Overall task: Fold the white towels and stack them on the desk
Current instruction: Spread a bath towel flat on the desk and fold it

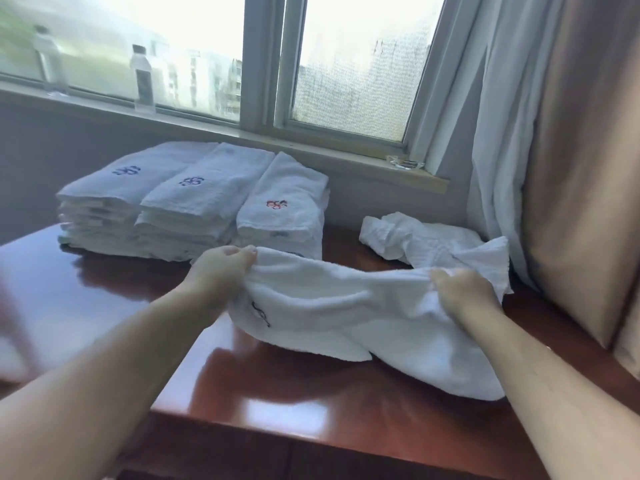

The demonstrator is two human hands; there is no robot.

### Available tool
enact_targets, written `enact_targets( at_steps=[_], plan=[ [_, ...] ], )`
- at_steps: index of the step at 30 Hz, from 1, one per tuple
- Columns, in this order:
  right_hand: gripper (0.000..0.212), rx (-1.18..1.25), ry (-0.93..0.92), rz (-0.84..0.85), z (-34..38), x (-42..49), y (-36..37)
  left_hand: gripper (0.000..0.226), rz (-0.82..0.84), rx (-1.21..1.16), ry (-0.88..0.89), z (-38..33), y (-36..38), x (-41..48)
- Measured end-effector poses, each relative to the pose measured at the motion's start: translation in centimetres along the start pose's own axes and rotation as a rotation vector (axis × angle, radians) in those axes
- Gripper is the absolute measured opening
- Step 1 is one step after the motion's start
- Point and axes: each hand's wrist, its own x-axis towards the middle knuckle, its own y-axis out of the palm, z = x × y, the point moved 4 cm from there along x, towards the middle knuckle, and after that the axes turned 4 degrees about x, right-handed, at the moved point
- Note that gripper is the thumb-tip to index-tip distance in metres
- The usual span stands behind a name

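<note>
White towel (346, 306) — edge bunched inside both hands' fingers (242, 256).

The head view looks forward and down, close over the desk (104, 306), facing the window (346, 64).

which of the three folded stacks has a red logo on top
The right stack, nearest the crumpled towel; the other two stacks show blue logos.

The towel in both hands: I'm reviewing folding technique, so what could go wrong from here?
The towel is bunched between the left hand and right hand, so the fold may end uneven. Its lower edge hangs near the desk front and could slip off. Swinging it back might disturb the red-monogram stack.
</note>
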Motion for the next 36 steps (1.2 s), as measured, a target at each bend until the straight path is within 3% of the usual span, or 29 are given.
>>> enact_targets(
  at_steps=[3,6,8,10,14,18,21,23,24,27,30,33,34,36],
  plan=[
    [0.045,0.351,-0.057,-0.102,0.8,-0.2,-1.0,0.042,-0.151,0.287,0.27,-1.6,-1.0,0.2],
    [0.046,0.564,-0.027,-0.029,1.1,-0.7,-0.3,0.047,-0.081,0.14,0.107,-1.4,-0.1,0.7],
    [0.048,0.536,-0.041,-0.008,1.2,-1.0,0.4,0.05,0.028,-0.152,-0.11,-0.7,0.9,0.4],
    [0.046,0.488,-0.058,-0.049,1.0,-1.1,0.5,0.056,0.161,-0.348,-0.172,-0.5,1.1,0.0],
    [0.041,0.457,-0.061,-0.073,0.7,-0.9,0.3,0.032,0.425,-0.23,-0.03,-0.5,1.1,-0.8],
    [0.037,0.449,-0.075,-0.04,1.3,-0.9,0.5,0.039,0.317,-0.167,0.001,-0.5,1.3,-0.7],
    [0.047,0.453,-0.114,-0.044,1.5,-1.1,0.6,0.027,0.227,-0.164,0.013,-0.4,1.5,-0.4],
    [0.043,0.463,-0.243,0.052,1.6,-1.9,0.7,0.023,0.207,-0.176,0.02,-0.4,1.4,-0.4],
    [0.046,0.401,-0.324,0.161,1.8,-2.6,1.0,0.021,0.19,-0.207,0.023,-0.5,1.2,-0.4],
    [0.089,-0.042,-0.489,0.477,2.1,-4.5,3.1,0.036,0.166,-0.282,0.047,-1.1,0.9,-0.1],
    [0.085,-0.23,-0.555,0.476,3.2,-5.3,5.1,0.031,0.209,-0.355,0.107,-2.0,1.4,0.4],
    [0.107,-0.304,-0.505,0.5,3.7,-6.6,7.2,0.029,0.226,-0.396,0.191,-4.2,1.7,0.1],
    [0.095,-0.323,-0.469,0.515,3.8,-6.8,7.8,0.032,0.226,-0.401,0.214,-5.1,1.7,-0.1],
    [0.045,-0.362,-0.437,0.466,4.1,-6.8,8.4,0.037,0.234,-0.337,0.282,-6.8,1.6,-0.8]
  ],
)
